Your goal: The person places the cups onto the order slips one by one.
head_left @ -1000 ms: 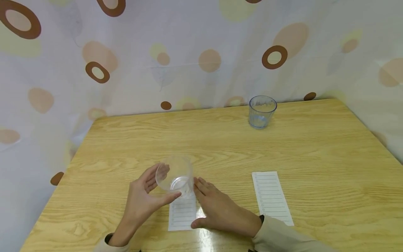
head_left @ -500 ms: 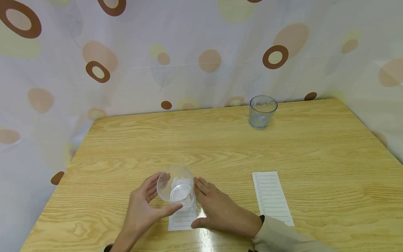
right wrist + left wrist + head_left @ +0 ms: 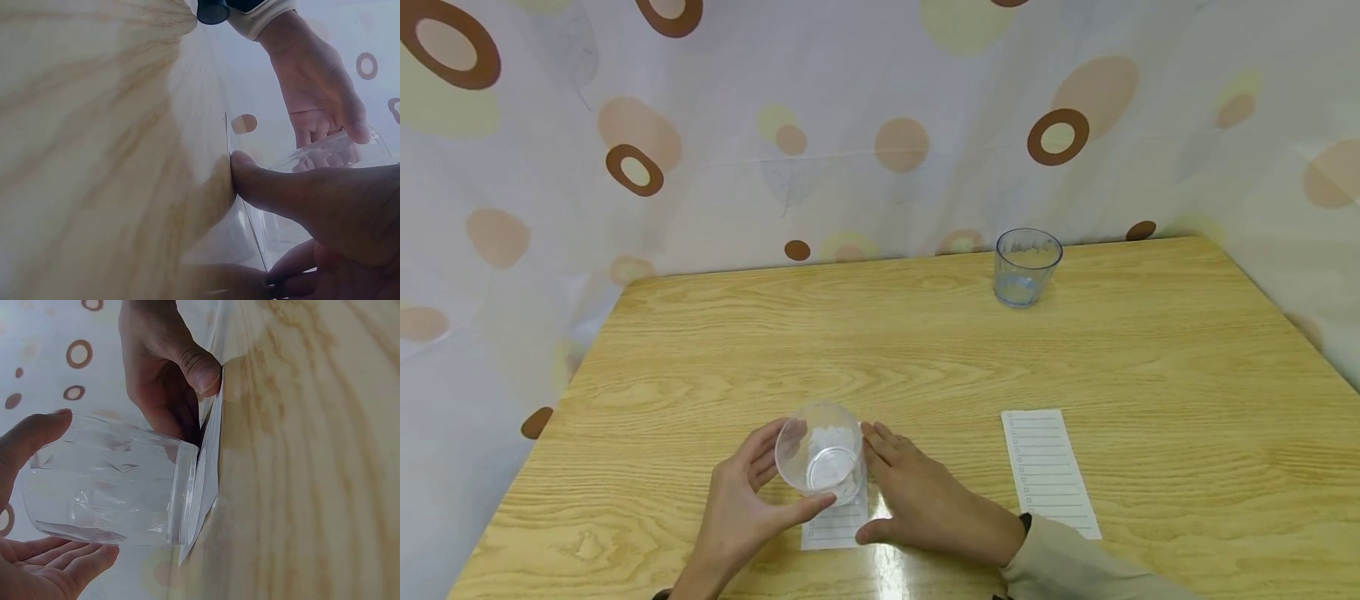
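Observation:
My left hand (image 3: 733,500) grips a clear cup (image 3: 820,454) near its rim, thumb on the near side and fingers on the far side. The cup stands upright over a lined paper slip (image 3: 835,533) with a column of small checkboxes. In the left wrist view, the base of the cup (image 3: 112,481) is right at the paper (image 3: 211,456), whose edges lift a little from the table. Just right of the cup, my right hand (image 3: 921,492) rests along the slip's right edge, fingers straight and thumb spread toward the near corner.
A second, similar lined slip (image 3: 1051,467) lies flat to the right, partly behind the right sleeve (image 3: 1075,567). A bluish clear glass (image 3: 1027,271) stands at the back right of the wooden table (image 3: 737,333). A patterned curtain (image 3: 835,100) hangs behind.
My left hand has lowered the cup toward me onto the paper slip, and its tilt has lessened. The right hand has stayed in place.

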`<state>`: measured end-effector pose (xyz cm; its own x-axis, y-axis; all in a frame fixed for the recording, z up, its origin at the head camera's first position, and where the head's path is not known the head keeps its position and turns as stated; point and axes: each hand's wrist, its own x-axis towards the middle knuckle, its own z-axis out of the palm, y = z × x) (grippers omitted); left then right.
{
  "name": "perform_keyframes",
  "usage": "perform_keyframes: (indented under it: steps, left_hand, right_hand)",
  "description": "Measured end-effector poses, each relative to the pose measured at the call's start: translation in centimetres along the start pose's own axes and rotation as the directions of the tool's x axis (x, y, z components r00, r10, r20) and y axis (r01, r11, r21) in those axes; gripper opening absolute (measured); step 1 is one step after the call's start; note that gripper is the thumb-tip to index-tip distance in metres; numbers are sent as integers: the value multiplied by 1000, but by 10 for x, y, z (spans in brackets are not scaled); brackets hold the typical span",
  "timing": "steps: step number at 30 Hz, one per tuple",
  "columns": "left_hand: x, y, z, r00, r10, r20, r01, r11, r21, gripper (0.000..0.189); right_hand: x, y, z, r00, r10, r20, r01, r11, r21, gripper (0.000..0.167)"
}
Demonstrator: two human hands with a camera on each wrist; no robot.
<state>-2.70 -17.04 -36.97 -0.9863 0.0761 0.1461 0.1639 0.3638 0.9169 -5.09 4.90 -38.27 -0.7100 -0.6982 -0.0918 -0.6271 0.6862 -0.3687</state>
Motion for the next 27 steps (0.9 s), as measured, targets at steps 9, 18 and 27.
perform_keyframes:
  steps: [9,18,27]
  left_hand:
    - [0,-3,0,1000,-1,0,1,1000,-17,80]
    - [-1,-4,2,1000,1,6,-1,1000,-11,80]
    - [-3,-4,3,1000,8,7,-8,1000,18,82]
  right_hand:
    - [0,1,1,1000,-17,0,17,1000,-16,100]
    - [0,1,0,1000,-23,-17,23,1000,0,103]
    - [0,1,-1,1000,-15,-10,16,1000,9,104]
